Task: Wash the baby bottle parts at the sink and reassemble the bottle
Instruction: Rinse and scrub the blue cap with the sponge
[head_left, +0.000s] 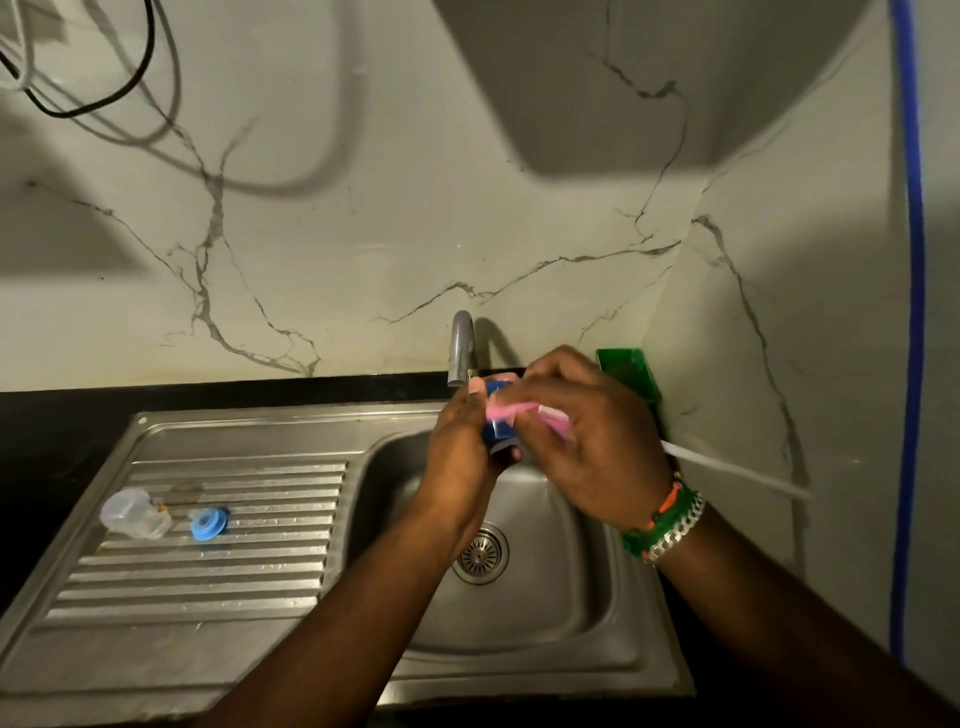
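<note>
Centrally, just right of the frame's middle, a blue bottle part (497, 423) is gripped in the left hand (462, 441), whose fingers are curled closed around it, above the steel sink (582, 587) basin and directly below the curved tap (461, 347). A pink brush (511, 410) is pinched in the closed right hand (587, 441) and is pressed against the blue part; its white handle (727, 467) is seen projecting toward the right edge. Green, orange and silver bracelets (665, 522) are worn on the right wrist. On the ribbed draining surface (208, 582) at lower left, a clear cap (132, 513) and a light-blue ring (209, 525) are laid side by side, apart. A green object (628, 371) is propped in the corner behind the hands.
</note>
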